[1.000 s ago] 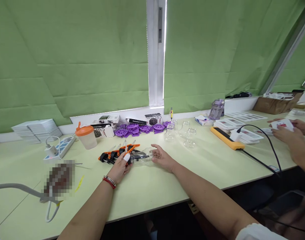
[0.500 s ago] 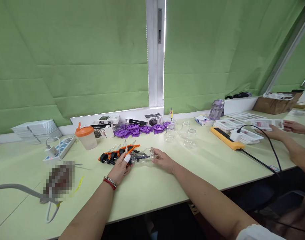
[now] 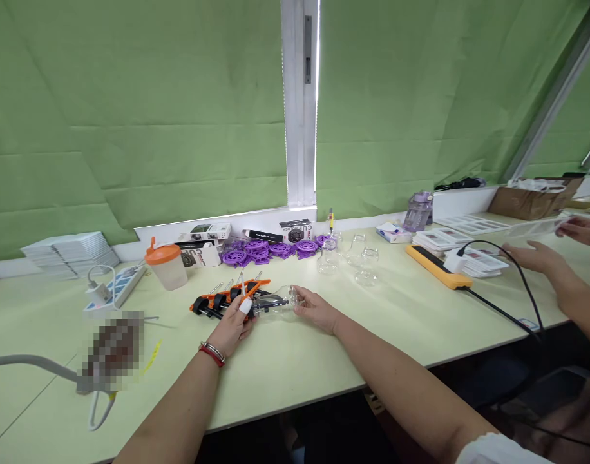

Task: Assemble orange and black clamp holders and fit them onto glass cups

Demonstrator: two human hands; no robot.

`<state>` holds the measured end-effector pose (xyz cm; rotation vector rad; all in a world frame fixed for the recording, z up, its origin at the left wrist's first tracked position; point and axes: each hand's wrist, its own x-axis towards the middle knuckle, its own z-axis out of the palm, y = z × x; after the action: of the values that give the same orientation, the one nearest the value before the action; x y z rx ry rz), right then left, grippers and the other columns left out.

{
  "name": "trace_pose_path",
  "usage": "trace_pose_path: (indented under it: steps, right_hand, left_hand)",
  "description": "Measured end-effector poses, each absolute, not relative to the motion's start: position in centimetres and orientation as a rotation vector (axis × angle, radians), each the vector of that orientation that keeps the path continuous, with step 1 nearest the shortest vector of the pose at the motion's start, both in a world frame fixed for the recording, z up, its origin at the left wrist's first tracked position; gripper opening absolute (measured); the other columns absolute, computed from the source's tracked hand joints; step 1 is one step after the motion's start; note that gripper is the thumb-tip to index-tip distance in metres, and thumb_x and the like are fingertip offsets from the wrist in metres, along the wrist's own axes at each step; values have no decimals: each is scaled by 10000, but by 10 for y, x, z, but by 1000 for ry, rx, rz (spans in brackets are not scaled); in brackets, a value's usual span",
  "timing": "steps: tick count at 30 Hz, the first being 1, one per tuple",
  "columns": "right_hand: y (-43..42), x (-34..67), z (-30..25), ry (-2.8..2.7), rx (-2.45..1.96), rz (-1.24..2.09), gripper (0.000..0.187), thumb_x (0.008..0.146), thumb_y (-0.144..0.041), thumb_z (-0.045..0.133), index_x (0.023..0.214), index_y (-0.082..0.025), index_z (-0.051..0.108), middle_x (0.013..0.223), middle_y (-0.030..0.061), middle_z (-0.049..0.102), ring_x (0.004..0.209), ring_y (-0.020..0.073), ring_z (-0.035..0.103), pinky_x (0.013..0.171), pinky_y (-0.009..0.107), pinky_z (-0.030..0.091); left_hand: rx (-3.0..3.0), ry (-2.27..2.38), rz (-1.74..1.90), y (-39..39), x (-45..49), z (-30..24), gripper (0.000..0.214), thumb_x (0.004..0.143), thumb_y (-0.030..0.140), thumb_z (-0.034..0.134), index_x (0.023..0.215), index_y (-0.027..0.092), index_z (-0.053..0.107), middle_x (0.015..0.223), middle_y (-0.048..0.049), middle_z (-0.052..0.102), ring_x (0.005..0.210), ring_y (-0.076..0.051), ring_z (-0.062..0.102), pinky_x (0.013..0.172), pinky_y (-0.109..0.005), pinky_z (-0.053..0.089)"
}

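Lying sideways over the table, a clear bulb-shaped vessel (image 3: 278,303) has a dark rod-like part inside it. My right hand (image 3: 318,310) is closed on the vessel's rounded right end. At its narrow left end, my left hand (image 3: 233,327), with a white covering on one fingertip, grips a black-and-orange assembly (image 3: 250,308) with a black collar. The collar meets the vessel's mouth; whether they are joined I cannot tell. Several similar black-and-orange assemblies (image 3: 205,305) with thin metal rods lie just left of my left hand, partly hidden behind it.
Several clear vessels (image 3: 366,277) stand beyond my right hand. Purple wheel-shaped parts (image 3: 257,251) and printed boxes (image 3: 201,254) lie along the back. An orange-lidded cup (image 3: 166,267) and power strip (image 3: 123,289) are left. A yellow-black power strip (image 3: 437,267) lies right, near a co-worker's hands (image 3: 536,256).
My hands and the vessel keep nearly the same position. At the right, the co-worker's hands have moved apart, and the printed sheet between them has given way to a clear sheet-like item.
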<state>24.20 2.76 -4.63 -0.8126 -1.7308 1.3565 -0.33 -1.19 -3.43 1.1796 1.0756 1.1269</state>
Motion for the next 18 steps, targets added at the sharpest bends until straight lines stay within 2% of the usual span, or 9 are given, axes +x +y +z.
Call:
trace_pose_path:
  steps: [3, 6, 8, 12, 15, 18]
  right_hand:
    - [26, 241, -44, -1698, -845, 1334, 703, 763, -619, 594, 1315, -212, 438, 946, 42, 530, 842, 168, 496, 840, 346, 409]
    - [25, 240, -43, -1688, -884, 1303, 652, 820, -644, 488, 1312, -223, 416, 818, 5, 493, 781, 159, 476, 820, 346, 410]
    - [25, 240, -44, -1689, -856, 1326, 633, 826, -642, 479, 1303, -228, 435, 862, 15, 496, 805, 158, 476, 834, 349, 406]
    - [26, 241, -47, -1698, -788, 1337, 733, 707, -571, 678, 1325, -248, 453, 1134, 67, 467, 936, 175, 470, 854, 334, 404]
    - [26, 241, -46, -1712, -808, 1342, 718, 700, -545, 694, 1308, -227, 481, 1106, 72, 484, 906, 171, 478, 848, 343, 409]
    - [24, 240, -42, -1677, -856, 1343, 742, 730, -544, 670, 1351, -230, 414, 1011, 53, 510, 866, 167, 495, 841, 353, 415]
  left_hand:
    - [1199, 1067, 1119, -13, -3, -34, 494, 823, 584, 516, 1157, 224, 462, 638, 48, 496, 385, -29, 277, 400, -175, 179]
    - [1210, 1069, 1126, -13, -3, -34, 491, 816, 593, 518, 1130, 219, 469, 637, 47, 498, 384, -31, 277, 397, -177, 179]
    - [1203, 1077, 1138, -13, -3, -34, 477, 810, 603, 518, 1082, 214, 474, 632, 46, 500, 385, -32, 276, 395, -176, 177]
    - [1195, 1087, 1137, -13, -2, -34, 463, 802, 610, 521, 1035, 213, 470, 628, 44, 512, 389, -29, 272, 401, -176, 176]
    - [1216, 1090, 1123, -13, -2, -34, 454, 803, 608, 521, 1016, 211, 469, 627, 41, 523, 389, -27, 267, 403, -178, 177]
    - [1219, 1090, 1127, -15, -1, -31, 447, 802, 621, 510, 966, 208, 461, 620, 37, 531, 385, -29, 259, 400, -181, 181]
